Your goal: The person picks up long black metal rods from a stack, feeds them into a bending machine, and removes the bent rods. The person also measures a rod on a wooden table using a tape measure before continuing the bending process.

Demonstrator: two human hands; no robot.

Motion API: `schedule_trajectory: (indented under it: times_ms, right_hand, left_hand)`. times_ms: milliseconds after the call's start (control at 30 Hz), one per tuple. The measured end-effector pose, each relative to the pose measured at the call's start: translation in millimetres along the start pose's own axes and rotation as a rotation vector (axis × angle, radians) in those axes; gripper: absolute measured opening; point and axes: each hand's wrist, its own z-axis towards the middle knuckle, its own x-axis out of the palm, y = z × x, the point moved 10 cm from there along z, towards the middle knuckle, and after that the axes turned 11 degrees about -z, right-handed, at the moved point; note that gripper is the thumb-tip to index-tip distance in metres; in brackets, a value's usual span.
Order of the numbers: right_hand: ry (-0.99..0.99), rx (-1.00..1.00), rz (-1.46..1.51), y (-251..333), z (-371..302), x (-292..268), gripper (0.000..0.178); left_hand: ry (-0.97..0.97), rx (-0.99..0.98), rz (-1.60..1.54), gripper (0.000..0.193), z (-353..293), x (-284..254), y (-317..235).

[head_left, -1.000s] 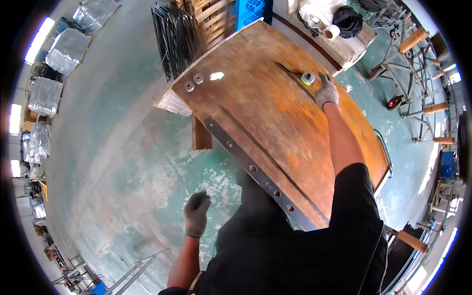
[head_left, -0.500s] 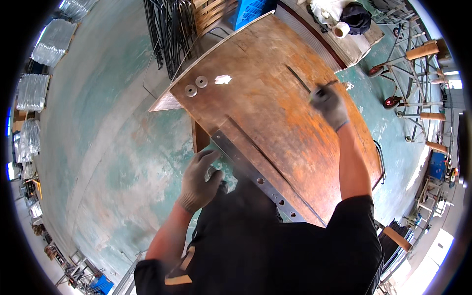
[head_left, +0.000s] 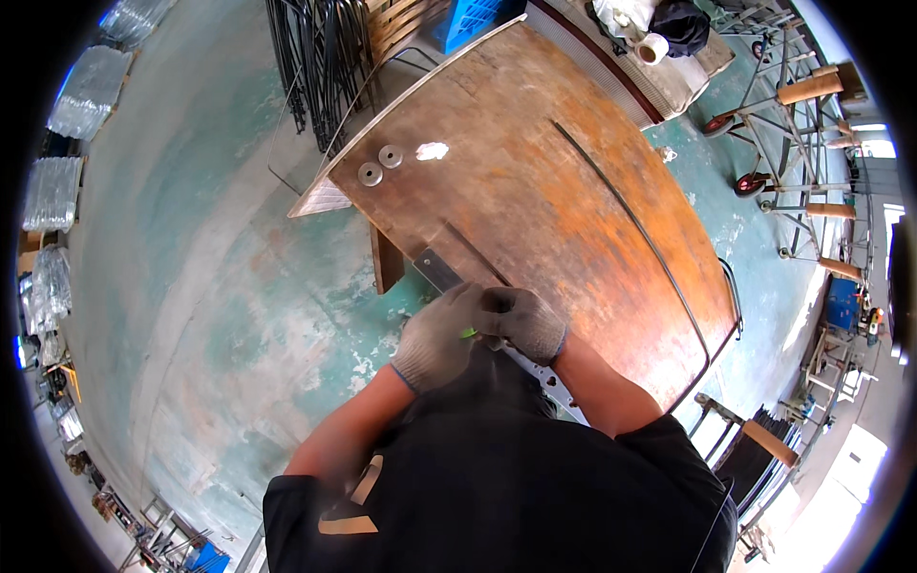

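Both hands wear light knit gloves and meet at the near edge of a brown table (head_left: 535, 172). My left hand (head_left: 441, 336) is closed, with its fingertips at those of my right hand (head_left: 531, 325), also closed. A small bright green piece (head_left: 468, 332) shows between them; the rest of what they hold is hidden. Under the hands runs a grey metal strip with holes (head_left: 437, 270) along the table edge. Beside it lies a dark straight rod (head_left: 473, 250), partly covered by my right hand. Farther right rests a long, thin dark rod (head_left: 626, 205), bent near its lower end.
Two round metal discs (head_left: 371, 174) lie at the table's left corner. Behind the table stand black metal tubes (head_left: 320, 67) and a blue crate (head_left: 468, 24). A tape roll (head_left: 651, 49) sits at the back right. Wheeled metal frames (head_left: 793, 143) stand to the right.
My right hand has come from the table's far right to the near edge, uncovering the bent rod. My left hand has moved right over the metal strip to meet it.
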Motion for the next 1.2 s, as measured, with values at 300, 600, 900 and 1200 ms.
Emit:
schedule_trajectory:
  times_ms: [300,600,900,1200]
  right_hand:
    - [-0.133,-0.095,-0.214,-9,33,14,0.032]
    - [-0.602,-0.133,0.122,8,70,-195,0.022]
    - [-1.135,0.061,-0.993,16,61,-298,0.066]
    - [-1.062,0.244,-1.194,-53,90,-299,0.094]
  left_hand:
    - [-0.082,-0.095,-0.033,0.058,-5,-9,18]
    - [-0.341,-0.43,-0.28,0.029,-67,-33,146]
    - [-0.487,-0.642,-0.183,0.035,-115,-49,219]
    - [-0.425,-0.709,-0.105,0.04,-51,-32,222]
